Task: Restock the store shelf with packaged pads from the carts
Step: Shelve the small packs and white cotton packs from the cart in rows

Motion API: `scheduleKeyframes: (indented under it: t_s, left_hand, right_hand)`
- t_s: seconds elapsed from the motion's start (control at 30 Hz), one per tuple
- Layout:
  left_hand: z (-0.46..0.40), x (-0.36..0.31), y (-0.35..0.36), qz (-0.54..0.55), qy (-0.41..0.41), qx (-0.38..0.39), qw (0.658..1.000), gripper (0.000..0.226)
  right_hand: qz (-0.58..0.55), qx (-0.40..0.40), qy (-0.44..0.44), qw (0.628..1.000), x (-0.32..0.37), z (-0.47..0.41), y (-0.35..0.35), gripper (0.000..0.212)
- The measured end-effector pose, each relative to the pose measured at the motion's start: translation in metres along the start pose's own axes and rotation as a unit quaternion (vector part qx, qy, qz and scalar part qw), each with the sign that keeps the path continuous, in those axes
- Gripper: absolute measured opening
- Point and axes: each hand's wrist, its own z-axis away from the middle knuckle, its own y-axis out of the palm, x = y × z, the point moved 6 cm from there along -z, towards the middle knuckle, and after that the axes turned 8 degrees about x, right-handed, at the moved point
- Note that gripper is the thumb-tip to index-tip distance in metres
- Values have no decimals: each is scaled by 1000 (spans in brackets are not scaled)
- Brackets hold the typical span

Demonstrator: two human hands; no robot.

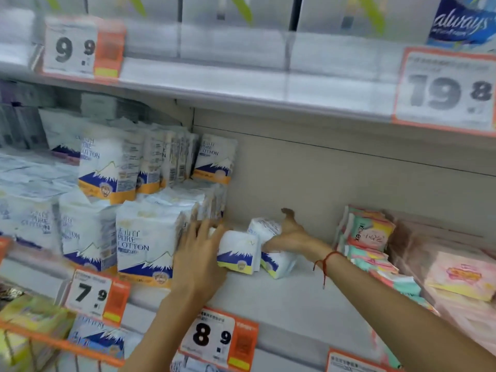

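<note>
White mountain-print pad packs (237,252)

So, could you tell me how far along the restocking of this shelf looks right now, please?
Done: Pure Cotton packs stand stacked in rows on the left of the shelf. In hand: the left hand presses one small pack toward that row, while the right hand rests on another pack, both lying tilted. Left: straightening these and filling the bare stretch up to the pink packs.
</note>
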Motion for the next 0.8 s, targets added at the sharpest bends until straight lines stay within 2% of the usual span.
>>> scheduleKeyframes:
  t_s: [0.07,0.13,0.2,0.23,0.3,0.43,0.5,0.63,0.8]
  left_hand:
    - [0,2,4,0,3,23,1000,71]
    - [1,2,9,29,11,67,997,72]
    - [2,-1,10,74,11,101,992,71]
    - [2,-3,8,91,7,111,990,70]
    - [1,-5,5,111,-4,117,987,66]
    - [0,-6,3,112,-9,92,989,56]
    - [0,-5,2,118,-9,81,990,49]
    - [0,-6,0,109,-8,78,991,39]
    - [1,-5,2,99,-7,79,992,41]
  right_hand:
    - [65,5,-3,998,5,-9,-6,86]
    - [190,24,-9,981,6,-17,-8,73]
    - [303,60,-3,951,3,-25,-9,76]
    - [323,74,4,944,1,-28,-12,76]
    - [322,62,-17,945,3,-33,-21,69]
    - [240,-21,-69,968,7,-48,-22,48]
    - [236,-25,-75,968,10,-62,-15,40]
    - [268,11,-72,961,23,-79,-4,50]
    - [323,-33,-74,943,29,-91,2,49]
